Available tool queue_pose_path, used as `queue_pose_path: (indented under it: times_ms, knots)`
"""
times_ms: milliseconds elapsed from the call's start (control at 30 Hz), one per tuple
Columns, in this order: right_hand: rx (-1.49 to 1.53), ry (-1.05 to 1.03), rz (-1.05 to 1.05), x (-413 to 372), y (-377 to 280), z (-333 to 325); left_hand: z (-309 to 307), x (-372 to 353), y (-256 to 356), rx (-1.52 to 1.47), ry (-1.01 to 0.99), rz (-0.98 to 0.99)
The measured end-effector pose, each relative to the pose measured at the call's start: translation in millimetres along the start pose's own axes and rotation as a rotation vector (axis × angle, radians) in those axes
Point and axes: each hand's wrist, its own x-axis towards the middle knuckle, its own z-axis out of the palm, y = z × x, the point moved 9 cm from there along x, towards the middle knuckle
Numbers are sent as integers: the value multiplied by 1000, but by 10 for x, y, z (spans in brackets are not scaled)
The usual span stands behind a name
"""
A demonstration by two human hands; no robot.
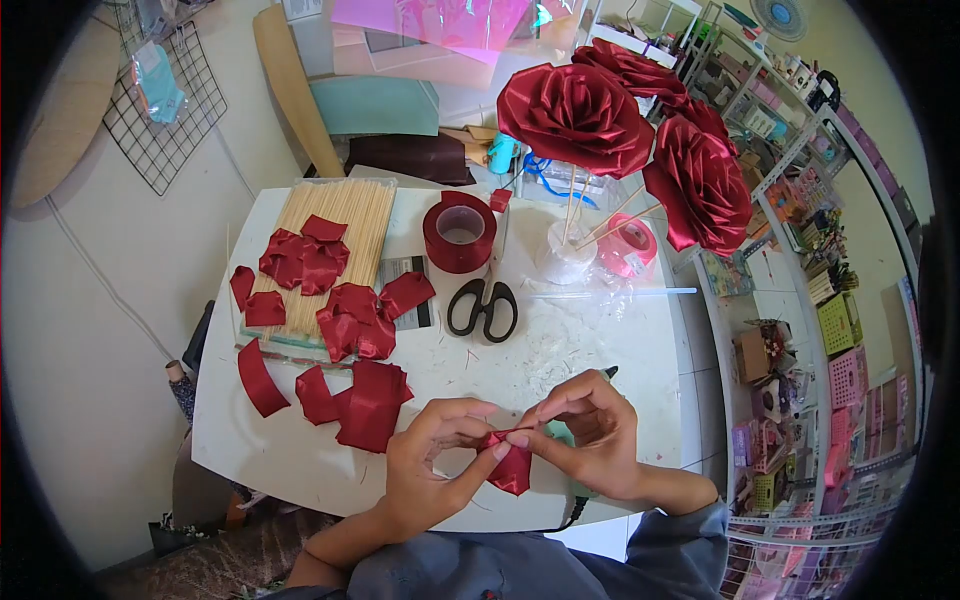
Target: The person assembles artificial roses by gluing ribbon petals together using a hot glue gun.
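Observation:
Near the front edge of the white table, my left hand (432, 462) and my right hand (590, 432) meet over a small piece of red satin ribbon (512, 472). Each hand pinches its upper edge between thumb and fingers, and the piece hangs down between them. A pale green tool with a black cord (574, 514) lies partly hidden behind my right hand. Cut red ribbon pieces (374, 406) are spread to the left of my hands. Black-handled scissors (482, 310) lie farther back, below a roll of red ribbon (460, 232).
Bundled wooden sticks (350, 222) lie at the back left under more ribbon pieces. Large red fabric roses (576, 118) stand on sticks in a white holder (565, 256) at the back right, beside a pink tape roll (630, 240). Shelves (800, 400) line the right side.

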Motion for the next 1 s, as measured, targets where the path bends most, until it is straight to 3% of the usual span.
queue_pose_path:
  times_ms: [1000]
  knots:
    - [-4,-12,20,7,40,10,-12,9,7,34,24,-2]
